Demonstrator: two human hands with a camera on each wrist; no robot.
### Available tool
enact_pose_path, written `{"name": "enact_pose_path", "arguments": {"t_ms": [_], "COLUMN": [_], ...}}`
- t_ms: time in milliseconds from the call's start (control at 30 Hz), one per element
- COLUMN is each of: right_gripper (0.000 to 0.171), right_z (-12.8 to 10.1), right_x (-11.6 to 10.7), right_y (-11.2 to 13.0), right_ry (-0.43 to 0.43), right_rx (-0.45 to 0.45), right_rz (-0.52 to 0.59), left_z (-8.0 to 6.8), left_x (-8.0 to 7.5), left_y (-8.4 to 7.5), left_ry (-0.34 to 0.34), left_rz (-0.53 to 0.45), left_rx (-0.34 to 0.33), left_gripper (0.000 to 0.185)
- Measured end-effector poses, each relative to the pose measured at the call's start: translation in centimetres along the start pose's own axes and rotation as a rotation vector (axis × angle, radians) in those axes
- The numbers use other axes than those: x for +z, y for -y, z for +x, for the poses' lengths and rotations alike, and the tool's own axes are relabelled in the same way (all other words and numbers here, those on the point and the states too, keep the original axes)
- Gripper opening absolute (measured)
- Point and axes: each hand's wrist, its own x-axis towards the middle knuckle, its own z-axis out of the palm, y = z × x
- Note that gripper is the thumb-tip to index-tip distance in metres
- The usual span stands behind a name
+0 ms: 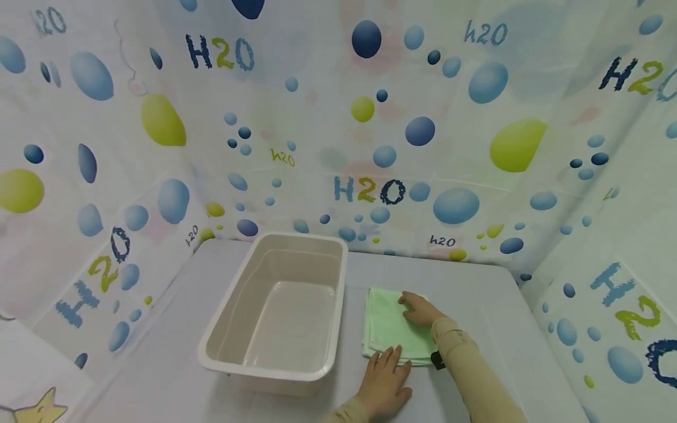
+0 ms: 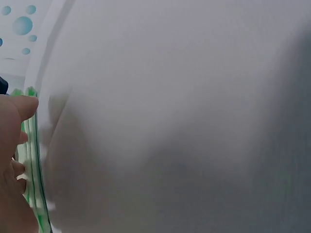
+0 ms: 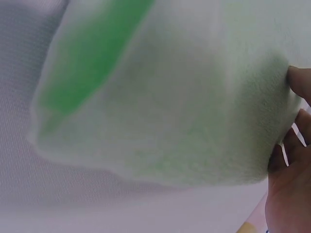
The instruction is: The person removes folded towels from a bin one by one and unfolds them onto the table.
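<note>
A beige plastic basin (image 1: pixel 275 305) stands on the pale grey bench (image 1: pixel 158 376), and all positions below are given relative to it. Just to the right of the basin, close to but apart from its right wall, lies a folded light green towel (image 1: pixel 388 326), flat on the bench. The left hand (image 1: pixel 388 380) lies to the right of the basin's near right corner, fingers straight and together, its fingertips (image 1: pixel 394 353) resting on the near edge of the towel; in the left wrist view the layered green edge of the towel (image 2: pixel 33 160) shows beside that hand (image 2: pixel 12 170). Further right and further back, the right hand (image 1: pixel 420 310) rests flat on the far right part of the towel, fingers extended and gripping nothing, with a beige sleeve (image 1: pixel 471 370) running back toward the near edge of the bench. The right wrist view shows the towel (image 3: pixel 184 116) at close range, blurred, with the fingers (image 3: pixel 299 82) of that hand at its edge. Behind the basin hangs a curtain (image 1: pixel 370 117) printed with blue and green bubbles.
</note>
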Motion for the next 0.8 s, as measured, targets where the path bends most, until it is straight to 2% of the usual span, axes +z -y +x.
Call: {"name": "enact_pose_path", "arguments": {"t_ms": [133, 300, 433, 600, 800], "right_gripper": [0.027, 0.027, 0.027, 0.031, 0.037], "right_z": [-0.1, -0.3, -1.0, -2.8, -4.5], "right_x": [-0.2, -0.2, -0.4, -1.1, -1.2], "right_y": [-0.3, -0.6, -0.9, -0.8, -1.3], "right_ry": [-0.015, -0.030, -0.053, -0.079, -0.108], "right_rx": [-0.007, -0.041, -0.008, 0.079, 0.137], "right_rz": [-0.031, -0.080, -0.105, -0.153, -0.223], "left_z": [-0.1, -0.4, -0.3, 0.1, 1.0], "left_x": [-0.3, -0.6, -0.8, -1.1, -1.3], "left_y": [0.2, 0.5, 1.2, 2.3, 3.7], "left_ry": [0.024, 0.075, 0.093, 0.038, -0.044], "left_rz": [0.052, 0.177, 0.238, 0.284, 0.316], "left_rx": [-0.004, 0.003, 0.001, -0.030, -0.149], "left_gripper": [0.053, 0.056, 0.056, 0.056, 0.060]}}
